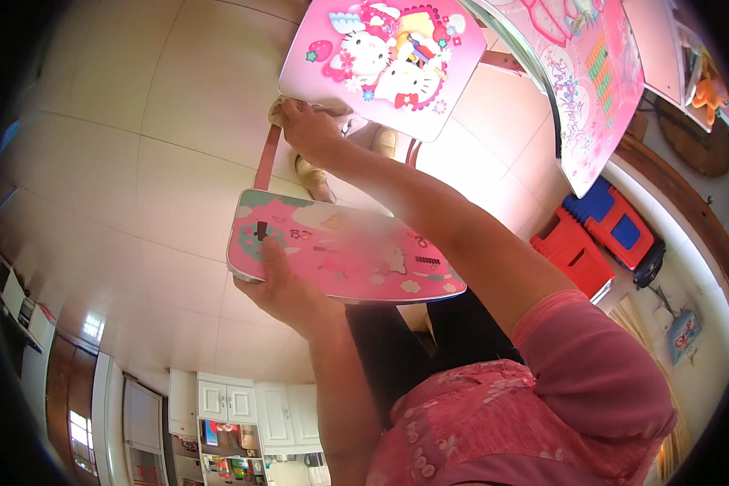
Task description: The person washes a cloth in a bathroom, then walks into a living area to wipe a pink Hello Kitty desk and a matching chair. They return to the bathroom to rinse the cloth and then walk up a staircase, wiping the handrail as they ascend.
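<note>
A child's chair with a pink metal frame stands before me. Its seat panel [316, 73] carries cartoon cat pictures, and its pink printed backrest [364, 261] is closest to me. My left hand [285, 291] grips the left end of this backrest, thumb on top and fingers underneath. With my right hand [311, 130] I hold a pale cloth [276, 113] against the near left corner of the seat, where the frame tube [267, 159] meets it. The cloth is bunched, and part of it is hidden behind my hand.
A pink printed child's desk [619, 79] stands at the upper right, close to the seat. Red and blue plastic containers [619, 225] sit on the floor by the wall. My shoes [311, 172] show beneath the chair. White cabinets [237, 398] line the lower left.
</note>
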A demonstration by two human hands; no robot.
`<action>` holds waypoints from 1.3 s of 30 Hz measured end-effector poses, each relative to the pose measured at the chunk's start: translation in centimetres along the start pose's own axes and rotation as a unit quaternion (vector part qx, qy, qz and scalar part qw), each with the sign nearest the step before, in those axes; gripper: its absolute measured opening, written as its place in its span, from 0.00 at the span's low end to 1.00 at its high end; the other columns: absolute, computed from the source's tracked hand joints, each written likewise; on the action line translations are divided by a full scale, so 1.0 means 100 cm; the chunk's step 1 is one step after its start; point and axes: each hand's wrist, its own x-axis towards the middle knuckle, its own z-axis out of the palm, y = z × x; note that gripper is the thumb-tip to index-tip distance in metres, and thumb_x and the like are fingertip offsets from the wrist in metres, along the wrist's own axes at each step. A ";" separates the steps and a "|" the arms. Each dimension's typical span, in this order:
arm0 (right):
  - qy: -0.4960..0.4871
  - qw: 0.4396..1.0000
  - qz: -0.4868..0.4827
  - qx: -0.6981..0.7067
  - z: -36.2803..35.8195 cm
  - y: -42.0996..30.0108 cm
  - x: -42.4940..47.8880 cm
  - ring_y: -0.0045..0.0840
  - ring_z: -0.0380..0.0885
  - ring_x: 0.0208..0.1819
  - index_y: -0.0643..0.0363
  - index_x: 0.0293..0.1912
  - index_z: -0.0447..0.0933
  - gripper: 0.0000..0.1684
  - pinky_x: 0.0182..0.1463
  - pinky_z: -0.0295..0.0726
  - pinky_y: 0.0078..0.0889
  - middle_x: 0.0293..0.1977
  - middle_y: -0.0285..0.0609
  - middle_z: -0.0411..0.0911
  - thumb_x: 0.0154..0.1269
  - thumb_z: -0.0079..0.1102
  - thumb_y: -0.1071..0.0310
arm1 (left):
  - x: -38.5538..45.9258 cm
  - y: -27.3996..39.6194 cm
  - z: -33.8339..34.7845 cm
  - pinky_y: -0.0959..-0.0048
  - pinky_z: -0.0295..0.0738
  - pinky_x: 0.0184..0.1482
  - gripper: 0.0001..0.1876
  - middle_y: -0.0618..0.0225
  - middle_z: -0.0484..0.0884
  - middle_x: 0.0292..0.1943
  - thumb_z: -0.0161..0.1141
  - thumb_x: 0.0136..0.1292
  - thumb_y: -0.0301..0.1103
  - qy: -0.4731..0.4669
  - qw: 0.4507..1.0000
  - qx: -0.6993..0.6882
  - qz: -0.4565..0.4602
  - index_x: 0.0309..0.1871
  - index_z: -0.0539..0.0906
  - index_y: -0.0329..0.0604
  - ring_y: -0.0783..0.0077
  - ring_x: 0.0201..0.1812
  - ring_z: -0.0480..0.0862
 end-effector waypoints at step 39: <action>0.281 0.885 0.355 0.109 0.038 0.189 -0.108 0.55 0.37 0.68 0.73 0.63 0.50 0.38 0.69 0.39 0.50 0.65 0.63 0.45 0.65 0.43 0.54 | -0.003 -0.003 0.005 0.63 0.80 0.44 0.21 0.59 0.71 0.52 0.52 0.62 0.30 0.021 0.998 0.061 0.010 0.58 0.64 0.39 0.61 0.48 0.77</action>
